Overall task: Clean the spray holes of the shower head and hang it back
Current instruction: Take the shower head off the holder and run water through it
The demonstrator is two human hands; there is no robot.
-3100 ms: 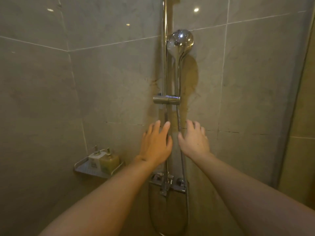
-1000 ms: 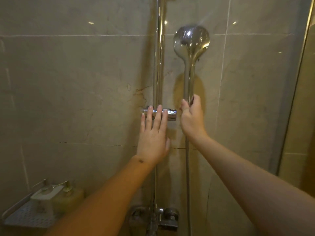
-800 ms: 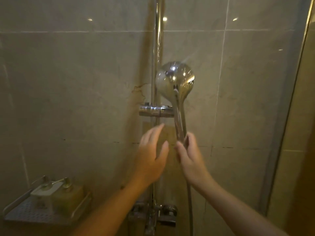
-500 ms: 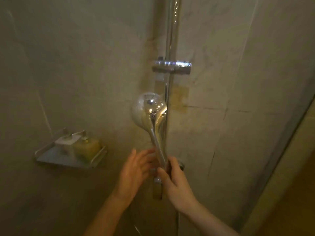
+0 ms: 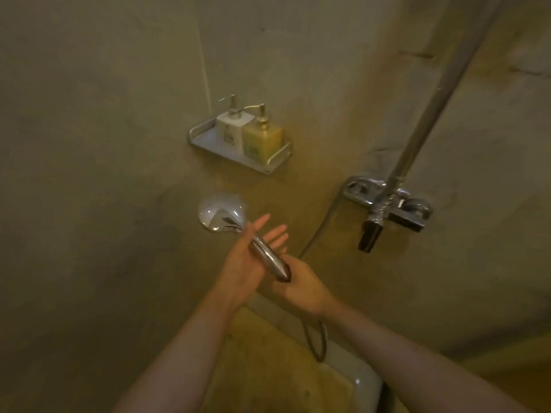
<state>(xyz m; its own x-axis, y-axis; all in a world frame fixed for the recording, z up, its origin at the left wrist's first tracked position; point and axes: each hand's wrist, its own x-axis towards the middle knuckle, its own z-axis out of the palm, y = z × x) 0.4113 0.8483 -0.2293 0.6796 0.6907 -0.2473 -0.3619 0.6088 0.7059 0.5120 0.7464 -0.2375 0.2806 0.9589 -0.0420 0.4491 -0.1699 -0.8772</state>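
Observation:
The chrome shower head (image 5: pixel 222 214) is off its holder and held low in front of the wall, its shiny back toward me, so the spray holes are hidden. My right hand (image 5: pixel 302 286) grips the lower end of the handle. My left hand (image 5: pixel 249 259) lies under the handle with straight fingers, palm up, touching it. The hose (image 5: pixel 319 231) runs from the handle's end, loops below my right wrist and rises to the mixer. The holder on the rail is out of view.
The chrome mixer tap (image 5: pixel 387 208) and slanting riser rail (image 5: pixel 432 105) are at the right. A metal wall shelf (image 5: pixel 208 144) carries a white pump bottle (image 5: pixel 231 126) and a yellow pump bottle (image 5: pixel 262 138). A white basin edge (image 5: pixel 363 383) shows below.
The shower head was lifted off the holder and brought down and left. My view tilted downward; the holder left the frame. My left hand has come under the handle.

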